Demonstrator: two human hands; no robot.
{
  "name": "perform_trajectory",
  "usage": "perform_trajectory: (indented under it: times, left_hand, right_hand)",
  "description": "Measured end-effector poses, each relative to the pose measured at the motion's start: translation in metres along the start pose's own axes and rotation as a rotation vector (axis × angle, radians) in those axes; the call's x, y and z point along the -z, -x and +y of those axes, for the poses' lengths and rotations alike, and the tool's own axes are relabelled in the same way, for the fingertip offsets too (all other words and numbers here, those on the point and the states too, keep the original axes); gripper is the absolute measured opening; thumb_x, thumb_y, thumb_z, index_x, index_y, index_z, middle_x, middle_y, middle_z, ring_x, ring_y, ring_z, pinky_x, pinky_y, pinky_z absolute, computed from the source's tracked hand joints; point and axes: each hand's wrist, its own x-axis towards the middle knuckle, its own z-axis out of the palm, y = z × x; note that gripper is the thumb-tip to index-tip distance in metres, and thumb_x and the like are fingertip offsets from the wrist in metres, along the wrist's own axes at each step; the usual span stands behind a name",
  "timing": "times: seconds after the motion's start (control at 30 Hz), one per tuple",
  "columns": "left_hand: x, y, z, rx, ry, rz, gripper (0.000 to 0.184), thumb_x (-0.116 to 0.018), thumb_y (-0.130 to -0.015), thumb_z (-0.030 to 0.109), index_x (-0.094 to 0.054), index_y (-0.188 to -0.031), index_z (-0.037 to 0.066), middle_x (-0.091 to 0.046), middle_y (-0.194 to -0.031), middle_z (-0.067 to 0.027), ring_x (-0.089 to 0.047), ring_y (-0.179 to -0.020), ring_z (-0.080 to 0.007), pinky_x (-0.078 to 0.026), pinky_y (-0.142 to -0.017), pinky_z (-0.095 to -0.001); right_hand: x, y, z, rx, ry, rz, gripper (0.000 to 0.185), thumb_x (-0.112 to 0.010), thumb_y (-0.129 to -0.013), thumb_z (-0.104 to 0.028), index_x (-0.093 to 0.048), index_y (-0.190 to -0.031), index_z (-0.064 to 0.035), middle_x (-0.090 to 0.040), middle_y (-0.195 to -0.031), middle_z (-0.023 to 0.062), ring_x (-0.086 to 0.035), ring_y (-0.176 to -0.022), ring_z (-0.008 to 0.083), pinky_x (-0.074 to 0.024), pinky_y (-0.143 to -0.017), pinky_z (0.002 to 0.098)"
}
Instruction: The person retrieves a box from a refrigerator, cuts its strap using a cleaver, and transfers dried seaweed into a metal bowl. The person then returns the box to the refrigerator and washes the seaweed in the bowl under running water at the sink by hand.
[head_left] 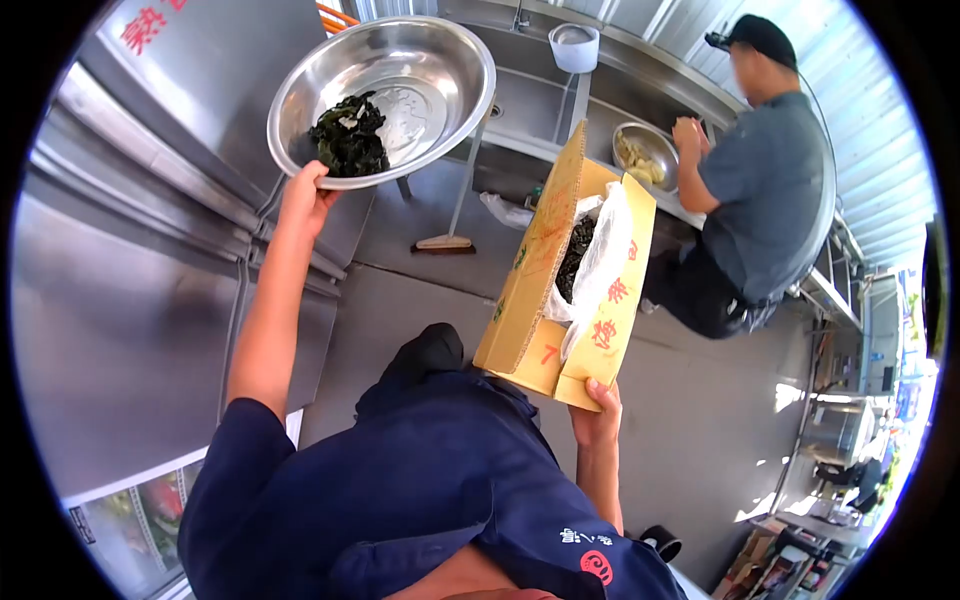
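My left hand [308, 197] grips the near rim of a wide stainless steel bowl [440, 75], tilted, with its inside facing me. Dark green, wet-looking leaves like seaweed [350, 135] lie in a heap at the bowl's left side. In my right hand [598, 412] is the lower corner of a cardboard box [530, 270] with red characters, its flaps standing up. A white plastic bag [600, 265] lines the box, and dark dried pieces like seaweed [575, 260] show inside. The fingers beneath both things are partly hidden.
A person [765, 190] in a cap works at the sink counter, near a metal bowl [645, 155] of pale food. Steel cabinets [130, 310] stand along my left. A broom [443, 243] rests on the floor [400, 295]. A white container [574, 48] stands by the sink.
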Motion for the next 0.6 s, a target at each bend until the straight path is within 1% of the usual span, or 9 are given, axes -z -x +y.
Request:
perform_trajectory:
  times: [0.1, 0.2, 0.27, 0.33, 0.37, 0.43, 0.53, 0.57, 0.6]
  left_hand:
    - [-0.064, -0.109, 0.010, -0.019, -0.020, -0.029, 0.013, -0.061, -0.085, 0.014, -0.059, -0.094, 0.004, -0.063, -0.092, -0.0072, -0.065, -0.083, -0.0222, -0.058, -0.077, -0.0385]
    - [-0.151, -0.219, 0.003, 0.005, -0.036, -0.100, 0.018, -0.059, -0.084, 0.012, -0.059, -0.097, -0.002, -0.063, -0.093, -0.0110, -0.067, -0.083, -0.0252, -0.063, -0.077, -0.0396]
    - [-0.184, -0.297, -0.020, 0.044, -0.023, -0.087, 0.020, -0.059, -0.082, 0.009, -0.060, -0.097, -0.004, -0.064, -0.092, -0.0127, -0.068, -0.082, -0.0262, -0.065, -0.075, -0.0402]
    - [-0.215, -0.353, -0.038, 0.103, -0.032, -0.067, 0.018, -0.060, -0.081, 0.006, -0.060, -0.095, -0.006, -0.063, -0.090, -0.0138, -0.068, -0.080, -0.0274, -0.066, -0.071, -0.0426]
    - [-0.216, -0.355, -0.045, 0.112, -0.030, -0.056, 0.017, -0.060, -0.081, 0.005, -0.060, -0.094, -0.005, -0.063, -0.089, -0.0139, -0.067, -0.079, -0.0275, -0.066, -0.069, -0.0431]
    - [-0.224, -0.382, -0.079, 0.167, -0.074, 0.004, 0.015, -0.060, -0.081, 0.005, -0.060, -0.092, -0.004, -0.062, -0.088, -0.0140, -0.066, -0.075, -0.0277, -0.065, -0.066, -0.0440]
    - [-0.243, -0.429, -0.133, 0.257, -0.156, 0.077, 0.016, -0.059, -0.083, 0.005, -0.060, -0.095, -0.005, -0.061, -0.087, -0.0144, -0.065, -0.070, -0.0281, -0.065, -0.062, -0.0445]
    - [-0.250, -0.451, -0.156, 0.290, -0.177, 0.096, 0.017, -0.059, -0.083, 0.006, -0.061, -0.096, -0.005, -0.062, -0.087, -0.0150, -0.065, -0.070, -0.0282, -0.065, -0.063, -0.0444]
    - [-0.222, -0.413, -0.150, 0.292, -0.178, 0.115, 0.018, -0.058, -0.083, 0.006, -0.061, -0.097, -0.006, -0.062, -0.088, -0.0156, -0.066, -0.070, -0.0282, -0.065, -0.063, -0.0443]
  right_hand:
    - [-0.027, -0.082, -0.031, -0.009, -0.006, -0.007, 0.078, -0.071, -0.079, -0.016, -0.037, -0.147, 0.0023, -0.055, -0.137, 0.0162, -0.057, -0.125, 0.0302, -0.0473, -0.105, 0.0426]
    - [-0.046, -0.152, -0.066, 0.005, -0.002, 0.049, 0.078, -0.070, -0.079, -0.015, -0.037, -0.147, 0.0019, -0.055, -0.137, 0.0164, -0.057, -0.125, 0.0308, -0.0476, -0.105, 0.0436]
    - [-0.059, -0.184, -0.080, 0.018, 0.013, 0.078, 0.078, -0.070, -0.079, -0.015, -0.037, -0.147, 0.0018, -0.055, -0.137, 0.0164, -0.057, -0.125, 0.0311, -0.0479, -0.105, 0.0442]
    - [-0.072, -0.209, -0.098, 0.017, -0.008, 0.132, 0.078, -0.069, -0.079, -0.014, -0.037, -0.147, 0.0017, -0.055, -0.136, 0.0169, -0.057, -0.124, 0.0318, -0.0486, -0.104, 0.0447]
    - [-0.082, -0.199, -0.101, 0.016, 0.008, 0.145, 0.078, -0.069, -0.078, -0.014, -0.037, -0.147, 0.0016, -0.055, -0.136, 0.0173, -0.057, -0.124, 0.0322, -0.0488, -0.104, 0.0447]
    - [-0.085, -0.209, -0.112, -0.006, 0.027, 0.175, 0.078, -0.069, -0.078, -0.015, -0.037, -0.147, 0.0018, -0.055, -0.136, 0.0175, -0.057, -0.124, 0.0322, -0.0489, -0.104, 0.0446]
    - [-0.086, -0.249, -0.126, -0.033, 0.054, 0.206, 0.079, -0.070, -0.077, -0.016, -0.037, -0.147, 0.0031, -0.054, -0.137, 0.0180, -0.057, -0.125, 0.0324, -0.0478, -0.105, 0.0439]
    - [-0.088, -0.274, -0.133, -0.033, 0.068, 0.192, 0.080, -0.070, -0.077, -0.017, -0.037, -0.147, 0.0003, -0.055, -0.136, 0.0165, -0.058, -0.123, 0.0323, -0.0493, -0.102, 0.0452]
    - [-0.085, -0.236, -0.124, -0.014, 0.086, 0.147, 0.080, -0.071, -0.077, -0.019, -0.038, -0.148, -0.0024, -0.056, -0.135, 0.0150, -0.059, -0.121, 0.0323, -0.0508, -0.100, 0.0465]
